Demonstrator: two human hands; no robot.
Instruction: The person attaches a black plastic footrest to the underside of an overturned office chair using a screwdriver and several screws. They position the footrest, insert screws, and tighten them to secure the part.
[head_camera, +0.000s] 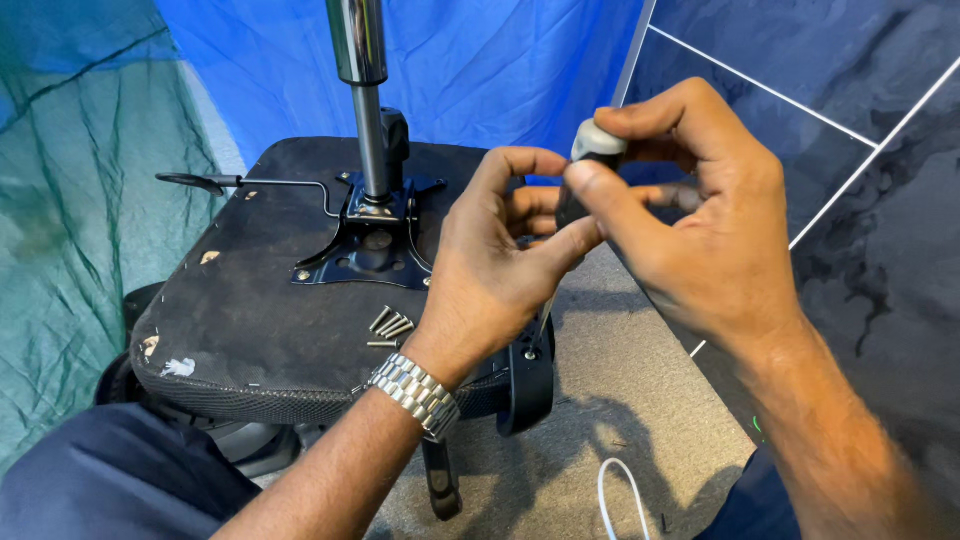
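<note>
An upturned office chair seat (240, 300) lies before me, its black underside up, with a black metal mounting plate (370, 245) and a chrome gas cylinder (362, 90) rising from it. My right hand (700, 220) grips a screwdriver (592, 150) by its grey-capped black handle, shaft pointing down toward the black armrest bracket (528, 375) at the seat's right edge. My left hand (500, 260), with a metal watch on the wrist, pinches the screwdriver just under the handle. Several loose silver screws (390, 325) lie on the seat near my left wrist.
A thin black lever (240, 182) sticks out left from the plate. Blue tarpaulin (480, 60) hangs behind and green netting (80, 200) to the left. Dark tiled flooring (880, 200) is on the right, a grey mat (620, 400) below, with a white cable (615, 490) on it.
</note>
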